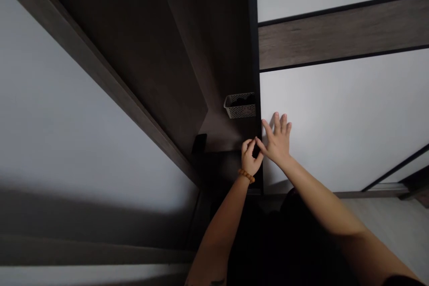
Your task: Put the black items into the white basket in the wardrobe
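Observation:
My right hand point(277, 140) lies flat with fingers spread on the white sliding wardrobe door point(342, 116), close to its dark left edge. My left hand point(250, 157), with a bead bracelet on the wrist, curls its fingers round that door edge point(258, 98) just below the right thumb. Both hands sit side by side and touch. Past the edge, the dark wardrobe interior point(187, 53) is open.
A small white perforated basket point(240, 105) with dark contents sits on a shelf inside the wardrobe. A dark wood band point(342, 31) crosses the door higher up. A white panel point(60, 125) with a dark frame stands at the left. Light floor point(392, 228) shows at the lower right.

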